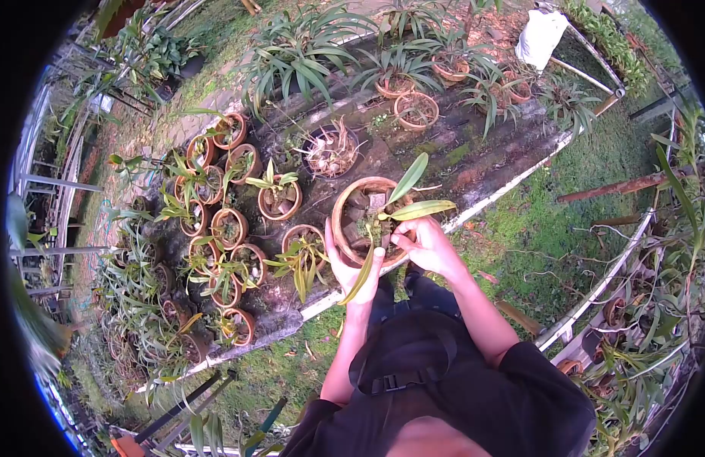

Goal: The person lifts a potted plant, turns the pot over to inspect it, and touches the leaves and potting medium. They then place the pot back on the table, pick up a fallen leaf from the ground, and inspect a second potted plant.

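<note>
Taking the large terracotta pot (338, 215) under the hands as the clock's centre, with 12 o'clock pointing away from the person, it stands at the near edge of a weathered, mossy table (468, 177); whether it rests there or is lifted cannot be told. The left hand (354, 270) cups it from 7 o'clock, its grip wrapped around the outside wall. The right hand (430, 245) comes in from 4 o'clock, thumb and fingers bent together just inside the rim beside the plant's base; whether that grip pinches anything cannot be made out.

Inside are brown-grey chunks (377, 201) and an orchid-like plant (408, 181), with one green leaf towards 1 o'clock, another towards 3, and a yellowish one drooping to 7 across the left hand.

Near by, a smaller planted pot (303, 228) sits at 8 o'clock and another small pot (280, 218) between 9 and 10. Farther off at 9 is a crowd of terracotta pots (234, 246). At 11, a dark container (306, 149) holds pale, bare pseudobulbs (333, 156), with strap-leaved plants (303, 57) beyond. A wide clay pot (415, 128) stands at 1 o'clock.
</note>
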Demonstrator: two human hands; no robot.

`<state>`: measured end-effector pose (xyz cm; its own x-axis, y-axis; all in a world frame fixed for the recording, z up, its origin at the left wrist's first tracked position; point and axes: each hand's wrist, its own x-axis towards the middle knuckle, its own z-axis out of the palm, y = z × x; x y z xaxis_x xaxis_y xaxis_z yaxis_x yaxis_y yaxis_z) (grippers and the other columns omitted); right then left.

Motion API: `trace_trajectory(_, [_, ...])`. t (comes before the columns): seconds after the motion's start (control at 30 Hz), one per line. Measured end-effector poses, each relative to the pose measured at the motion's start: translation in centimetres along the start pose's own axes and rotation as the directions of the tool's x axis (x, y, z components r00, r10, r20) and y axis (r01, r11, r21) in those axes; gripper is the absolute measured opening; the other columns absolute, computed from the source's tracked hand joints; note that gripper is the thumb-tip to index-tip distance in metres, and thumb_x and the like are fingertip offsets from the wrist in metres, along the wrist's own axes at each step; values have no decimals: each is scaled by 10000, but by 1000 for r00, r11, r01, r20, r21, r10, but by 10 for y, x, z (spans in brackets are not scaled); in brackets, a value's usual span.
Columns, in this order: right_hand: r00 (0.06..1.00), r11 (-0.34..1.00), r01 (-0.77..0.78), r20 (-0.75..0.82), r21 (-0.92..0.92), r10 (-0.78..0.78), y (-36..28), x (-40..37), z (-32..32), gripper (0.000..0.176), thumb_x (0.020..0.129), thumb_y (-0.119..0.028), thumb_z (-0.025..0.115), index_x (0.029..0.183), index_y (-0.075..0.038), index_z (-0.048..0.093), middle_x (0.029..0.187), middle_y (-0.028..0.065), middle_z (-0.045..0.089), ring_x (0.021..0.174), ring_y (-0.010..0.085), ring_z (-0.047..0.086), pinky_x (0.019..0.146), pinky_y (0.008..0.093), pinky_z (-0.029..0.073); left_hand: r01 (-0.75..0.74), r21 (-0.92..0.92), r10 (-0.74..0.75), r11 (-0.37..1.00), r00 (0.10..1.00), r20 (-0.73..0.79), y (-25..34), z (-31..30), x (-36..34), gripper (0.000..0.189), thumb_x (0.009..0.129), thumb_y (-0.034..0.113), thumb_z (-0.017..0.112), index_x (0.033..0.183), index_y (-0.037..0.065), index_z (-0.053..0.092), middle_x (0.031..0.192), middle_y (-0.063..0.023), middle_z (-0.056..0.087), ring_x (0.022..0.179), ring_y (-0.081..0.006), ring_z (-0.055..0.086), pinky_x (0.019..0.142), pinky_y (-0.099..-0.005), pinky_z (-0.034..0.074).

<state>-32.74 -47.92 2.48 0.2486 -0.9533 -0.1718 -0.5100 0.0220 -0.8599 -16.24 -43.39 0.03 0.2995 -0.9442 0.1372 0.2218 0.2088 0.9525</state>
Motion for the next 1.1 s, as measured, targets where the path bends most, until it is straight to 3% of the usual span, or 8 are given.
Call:
trace_trajectory(0.07, [987,985,-142,94,97,133,-6,-1,-10,106,923,-111,737,935,-7,724,938,85,681,881,181,656,778,337,531,11,11,-11,1000,1000,7,-3,-5,0,1111,800,178,882,1613,14,143,1591,-195,313,1468,-312,339,1214,-475,301])
trace_trajectory(0.2, [986,940,-166,55,300,157,0,-9,-16,136,966,-107,692,990,27,703,1027,118,687,876,173,676,710,324,556,92,-6,-92,996,996,-10,-3,-5,-3,1089,822,172,861,1615,15,130,1604,-195,297,1484,-314,310,1225,-486,282])
trace_trajectory(0.3, [966,922,-231,-40,312,255,-9,-19,-41,139,933,-104,709,991,21,727,1097,167,682,991,257,687,826,381,561,145,-90,-146,985,989,-6,-6,-7,-5,1067,831,160,849,1611,14,135,1598,-193,308,1475,-317,326,1222,-490,293])
trace_trajectory(0.33, [971,988,-149,-186,35,153,-11,-25,-51,143,917,-105,716,989,17,736,1138,185,671,1044,292,669,879,404,543,164,-111,-165,980,986,-1,-7,-8,-4,1065,832,159,848,1611,14,136,1597,-192,309,1474,-318,328,1222,-489,294])
trace_trajectory(0.4, [923,848,-61,-354,-526,-153,-19,-38,-69,155,884,-107,731,986,7,754,1220,220,649,1150,361,632,987,449,505,177,-132,-178,975,984,4,-7,-9,-5,1061,833,158,846,1610,13,138,1596,-192,312,1472,-318,332,1220,-488,297])
trace_trajectory(0.57, [958,969,118,-234,-215,-168,-45,-31,-48,314,789,-194,839,1039,-23,759,1396,238,562,1370,400,487,1131,470,397,128,-114,-125,985,992,29,-10,1,-5,1051,836,154,841,1608,13,141,1592,-191,317,1467,-319,342,1217,-486,305])
trace_trajectory(0.83, [959,978,162,-211,-132,-187,-20,-17,-9,410,770,-210,864,1097,-5,726,1419,248,548,1403,415,452,1162,485,366,123,-132,-121,984,992,19,-6,9,-5,1029,842,148,830,1603,11,151,1584,-189,329,1451,-320,369,1209,-477,327])
trace_trajectory(1.1, [990,937,-26,-122,350,73,-3,-7,-30,325,855,-43,778,1174,-33,719,1382,52,564,1214,163,593,928,336,532,95,-102,-95,990,995,6,-9,2,-2,1037,845,213,837,1604,15,159,1589,-187,327,1461,-313,354,1215,-465,307])
